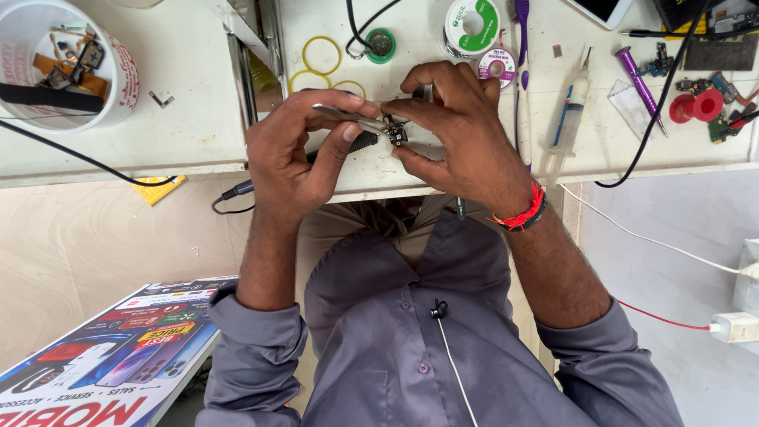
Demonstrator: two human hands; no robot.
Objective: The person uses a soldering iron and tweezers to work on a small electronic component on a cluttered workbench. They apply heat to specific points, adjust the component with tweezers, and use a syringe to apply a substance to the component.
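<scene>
Your left hand [296,154] pinches slim metal tweezers [352,117], tips on the small dark electronic part [394,133] that your right hand [455,130] fingers clamp above the white bench edge [198,162]. A slip could drop that part into your lap. Beyond it lie yellow rings [322,54], a green solder spool [472,24] and a clear syringe [571,107], crowding the space.

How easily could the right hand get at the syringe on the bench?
Probably yes. The syringe lies uncovered just beside the right hand, with only bare bench between them. But that hand now pinches a small part, so it would have to let go of it first.
</scene>
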